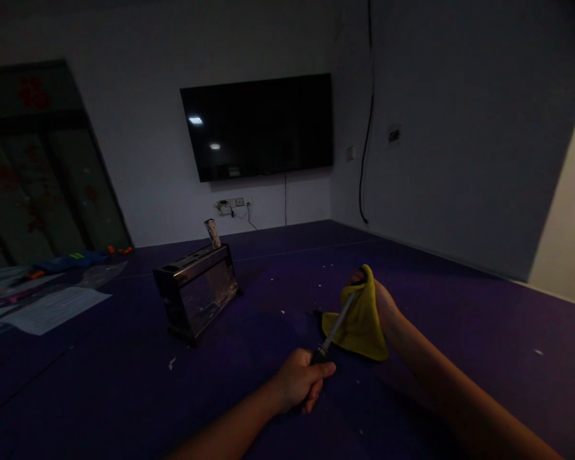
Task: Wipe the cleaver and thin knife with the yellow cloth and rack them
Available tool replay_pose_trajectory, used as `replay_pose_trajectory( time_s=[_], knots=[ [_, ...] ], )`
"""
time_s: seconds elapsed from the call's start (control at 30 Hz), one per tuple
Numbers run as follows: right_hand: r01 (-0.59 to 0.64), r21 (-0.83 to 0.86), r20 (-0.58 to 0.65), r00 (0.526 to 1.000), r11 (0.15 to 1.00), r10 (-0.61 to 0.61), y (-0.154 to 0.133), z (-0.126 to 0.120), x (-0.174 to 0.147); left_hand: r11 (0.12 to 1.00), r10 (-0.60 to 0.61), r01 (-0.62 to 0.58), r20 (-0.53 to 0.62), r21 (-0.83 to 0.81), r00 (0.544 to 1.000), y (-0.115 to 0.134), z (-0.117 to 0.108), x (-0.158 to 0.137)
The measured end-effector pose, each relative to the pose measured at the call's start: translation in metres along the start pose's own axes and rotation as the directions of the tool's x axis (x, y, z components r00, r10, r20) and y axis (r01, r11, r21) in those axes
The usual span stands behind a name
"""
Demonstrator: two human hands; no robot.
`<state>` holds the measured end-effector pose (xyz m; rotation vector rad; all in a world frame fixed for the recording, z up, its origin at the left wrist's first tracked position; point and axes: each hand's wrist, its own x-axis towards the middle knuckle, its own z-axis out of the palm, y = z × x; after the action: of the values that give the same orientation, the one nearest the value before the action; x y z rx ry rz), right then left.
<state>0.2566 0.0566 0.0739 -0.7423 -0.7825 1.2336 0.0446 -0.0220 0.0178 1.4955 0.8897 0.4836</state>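
My left hand (303, 382) is closed round the black handle of a knife (341, 321), whose slim grey blade points up and to the right. The blade's far end lies against a yellow cloth (363, 332). Behind that cloth, my right hand (382, 303) grips its upper part, with most of the fingers hidden. A lower corner of the cloth hangs down to the left. Off to the left stands a dark knife block (206, 291) with see-through sides, and a pale patterned handle (213, 234) sticks up from its top.
Small white scraps dot the purple floor (278, 268). Paper sheets (57, 310), a clear plastic bag (101, 273) and blue and orange items lie at the far left. A television (259, 128) hangs on the wall, above sockets and cables. The room is dim.
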Motion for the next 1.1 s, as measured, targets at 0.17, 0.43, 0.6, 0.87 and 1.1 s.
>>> replay_pose_trajectory(
  time_s=[0.17, 0.43, 0.6, 0.87, 1.1],
  knots=[
    [0.048, -0.100, -0.207, 0.976, 0.994, -0.068, 0.004, 0.002, -0.002, 0.999, 0.024, -0.023, -0.026, 0.029, 0.999, -0.002, 0.002, 0.001],
    [0.376, -0.631, -0.200, 0.766, 0.678, -0.611, 0.003, -0.018, 0.003, 0.993, 0.065, -0.058, -0.069, 0.100, 0.995, -0.002, 0.006, -0.002],
    [0.369, -0.749, -0.171, 0.696, 0.551, -0.698, 0.008, -0.034, 0.005, 0.984, 0.157, -0.149, -0.069, 0.101, 0.985, -0.009, 0.004, -0.008],
    [0.431, -0.819, 0.181, 0.821, 0.379, -0.542, 0.041, -0.023, -0.004, 0.934, 0.313, -0.357, -0.471, -0.005, 0.825, -0.017, 0.000, -0.010],
    [0.475, -0.880, 0.430, 0.772, -0.023, -0.468, 0.058, -0.031, -0.001, 0.863, 0.412, -0.465, -0.809, 0.199, 0.419, -0.016, -0.028, -0.013]
  ],
)
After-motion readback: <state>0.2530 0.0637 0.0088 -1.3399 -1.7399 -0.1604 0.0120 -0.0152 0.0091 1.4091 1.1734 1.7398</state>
